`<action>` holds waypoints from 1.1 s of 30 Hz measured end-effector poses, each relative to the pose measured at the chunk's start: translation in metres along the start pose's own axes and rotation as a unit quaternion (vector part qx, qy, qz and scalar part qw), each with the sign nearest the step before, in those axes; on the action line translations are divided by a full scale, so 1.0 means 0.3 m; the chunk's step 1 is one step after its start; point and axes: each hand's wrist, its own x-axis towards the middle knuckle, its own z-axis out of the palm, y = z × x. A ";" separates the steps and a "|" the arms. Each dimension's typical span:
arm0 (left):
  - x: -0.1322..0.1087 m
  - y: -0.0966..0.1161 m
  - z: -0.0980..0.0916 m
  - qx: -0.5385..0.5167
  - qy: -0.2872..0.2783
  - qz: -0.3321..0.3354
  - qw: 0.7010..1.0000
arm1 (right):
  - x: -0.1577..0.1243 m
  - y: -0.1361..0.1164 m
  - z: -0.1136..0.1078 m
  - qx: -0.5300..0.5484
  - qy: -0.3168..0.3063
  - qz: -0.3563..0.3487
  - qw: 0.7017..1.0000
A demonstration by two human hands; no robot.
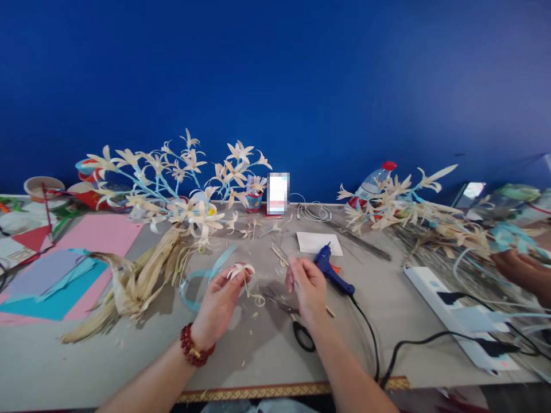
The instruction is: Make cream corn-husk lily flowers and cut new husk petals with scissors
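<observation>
My left hand [218,304], with a red bead bracelet [196,345] at its wrist, pinches a small pale husk flower [241,269]. A thin curled strip [258,299] hangs below the flower. To the right, my right hand [307,287] is closed with its fingertips together; whatever lies between them, if anything, is hidden. Scissors with black handles [303,336] lie partly under that hand. Just beyond it, a blue glue gun [334,272] rests on its side. Light blue ribbon [189,289] is looped on the table behind my left hand.
Dried corn husks [138,281] and coloured paper [81,287] lie left. Branches of husk flowers [172,183] stand behind. A white power strip [451,321] with black cords is at right, near another person's hand [523,272]. A phone-like screen [278,194] stands at the wall.
</observation>
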 end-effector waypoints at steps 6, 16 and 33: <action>-0.003 -0.005 0.009 0.010 0.004 0.002 1.000 | -0.039 0.024 0.020 -0.119 -0.113 -0.011 0.986; -0.005 -0.011 0.003 -0.005 0.009 -0.023 1.000 | -0.076 -0.037 0.063 -0.171 -0.216 -0.122 0.954; -0.029 -0.006 -0.008 0.311 -0.051 0.209 0.926 | -0.084 -0.031 0.048 -0.177 -0.153 -0.207 0.950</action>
